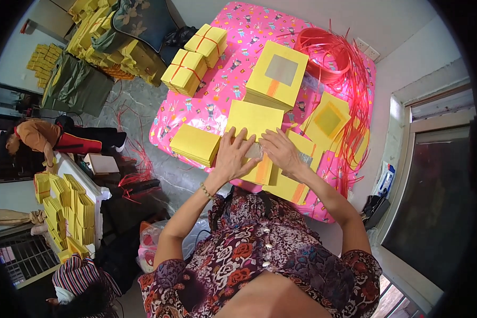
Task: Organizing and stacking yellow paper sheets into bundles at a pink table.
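Observation:
My left hand (234, 155) lies with fingers spread on a yellow paper piece (255, 118) at the near side of the pink table. Beside it, my right hand (282, 153) rests flat on the same piece, its fingertips close to the left hand. Part of a clear window and an orange strip (263, 170) show below my fingers; the palms hide the rest. Just left of my left hand sits a stack of folded yellow paper (195, 144). Under and beside my right hand lie more yellow pieces with windows (286, 187).
A tall stack of windowed yellow pieces (276, 71) stands behind my hands. Bundles tied with red strap (184, 71) sit at the far left of the pink tablecloth (249, 26). Red straps (350, 90) spill down the right side. Two people (40, 135) are at the left, near yellow stacks (69, 206).

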The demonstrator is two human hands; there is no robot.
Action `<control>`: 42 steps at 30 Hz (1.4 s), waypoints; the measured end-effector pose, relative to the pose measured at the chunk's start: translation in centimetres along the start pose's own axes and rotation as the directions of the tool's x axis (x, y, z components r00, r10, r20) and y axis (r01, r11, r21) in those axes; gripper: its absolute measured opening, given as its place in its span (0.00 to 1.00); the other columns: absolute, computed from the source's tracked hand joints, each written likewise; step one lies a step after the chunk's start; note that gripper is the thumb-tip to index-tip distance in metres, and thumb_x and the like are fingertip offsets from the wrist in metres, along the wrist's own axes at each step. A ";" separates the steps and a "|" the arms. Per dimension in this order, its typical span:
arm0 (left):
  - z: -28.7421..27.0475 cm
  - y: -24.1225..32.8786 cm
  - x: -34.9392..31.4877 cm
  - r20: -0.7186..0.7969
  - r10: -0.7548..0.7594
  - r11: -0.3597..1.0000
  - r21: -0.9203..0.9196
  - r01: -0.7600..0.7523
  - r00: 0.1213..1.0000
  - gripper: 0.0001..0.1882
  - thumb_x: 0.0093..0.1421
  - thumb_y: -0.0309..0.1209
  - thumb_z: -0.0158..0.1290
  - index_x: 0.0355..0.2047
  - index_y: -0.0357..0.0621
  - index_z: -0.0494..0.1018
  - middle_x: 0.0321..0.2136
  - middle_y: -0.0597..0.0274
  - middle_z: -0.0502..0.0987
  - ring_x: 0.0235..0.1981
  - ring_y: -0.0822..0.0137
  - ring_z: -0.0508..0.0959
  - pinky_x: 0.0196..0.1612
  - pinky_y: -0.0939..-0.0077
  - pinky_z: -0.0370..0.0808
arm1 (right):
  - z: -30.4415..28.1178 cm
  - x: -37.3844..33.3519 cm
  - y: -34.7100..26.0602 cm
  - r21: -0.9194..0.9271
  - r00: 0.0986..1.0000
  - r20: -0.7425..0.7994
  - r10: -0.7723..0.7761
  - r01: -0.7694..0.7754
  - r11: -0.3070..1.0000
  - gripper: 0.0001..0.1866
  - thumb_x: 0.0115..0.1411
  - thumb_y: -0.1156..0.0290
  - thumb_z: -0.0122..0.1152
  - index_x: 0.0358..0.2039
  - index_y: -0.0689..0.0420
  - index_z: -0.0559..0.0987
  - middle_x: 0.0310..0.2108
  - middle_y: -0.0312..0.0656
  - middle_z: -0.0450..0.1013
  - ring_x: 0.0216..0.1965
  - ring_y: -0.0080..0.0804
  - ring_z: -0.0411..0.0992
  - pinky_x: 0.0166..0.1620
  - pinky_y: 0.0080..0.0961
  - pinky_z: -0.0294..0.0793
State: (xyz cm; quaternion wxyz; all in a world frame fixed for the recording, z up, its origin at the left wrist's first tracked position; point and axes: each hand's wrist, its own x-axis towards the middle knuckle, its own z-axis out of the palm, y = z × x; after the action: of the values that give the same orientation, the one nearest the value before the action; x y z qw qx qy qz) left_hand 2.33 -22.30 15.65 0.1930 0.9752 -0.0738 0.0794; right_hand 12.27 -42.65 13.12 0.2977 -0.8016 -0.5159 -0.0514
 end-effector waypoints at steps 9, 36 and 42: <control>-0.1 -0.4 -0.3 -0.002 -0.011 0.999 -0.052 0.011 1.000 0.35 0.57 0.54 0.56 0.61 0.49 0.69 0.57 0.37 0.63 0.61 0.35 0.60 0.64 0.46 0.59 | 0.6 -1.6 2.2 0.090 0.980 0.185 -0.077 0.061 0.994 0.37 0.53 0.68 0.65 0.64 0.53 0.67 0.66 0.43 0.61 0.70 0.43 0.54 0.70 0.51 0.51; -0.1 -4.7 -2.0 0.140 0.006 0.970 -0.241 0.029 0.990 0.39 0.60 0.53 0.53 0.68 0.51 0.59 0.69 0.54 0.56 0.72 0.45 0.47 0.70 0.48 0.49 | -0.2 1.9 1.1 -0.031 0.880 0.455 -0.135 0.168 0.985 0.41 0.64 0.43 0.49 0.70 0.53 0.56 0.72 0.42 0.50 0.72 0.44 0.46 0.71 0.52 0.42; -0.1 -4.9 -2.1 0.136 0.024 0.959 -0.284 0.016 0.990 0.38 0.59 0.52 0.55 0.67 0.52 0.61 0.69 0.51 0.54 0.71 0.44 0.48 0.69 0.50 0.52 | 0.1 1.6 1.3 0.013 0.893 0.426 -0.146 0.155 0.988 0.39 0.65 0.44 0.46 0.70 0.51 0.56 0.72 0.42 0.50 0.72 0.44 0.46 0.71 0.52 0.41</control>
State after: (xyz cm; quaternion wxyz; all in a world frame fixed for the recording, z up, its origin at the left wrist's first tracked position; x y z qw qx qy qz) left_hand 1.13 -17.52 13.53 0.3253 0.9403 -0.0997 0.0006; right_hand 14.14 -41.69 13.08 0.1646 -0.7542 -0.6283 0.0963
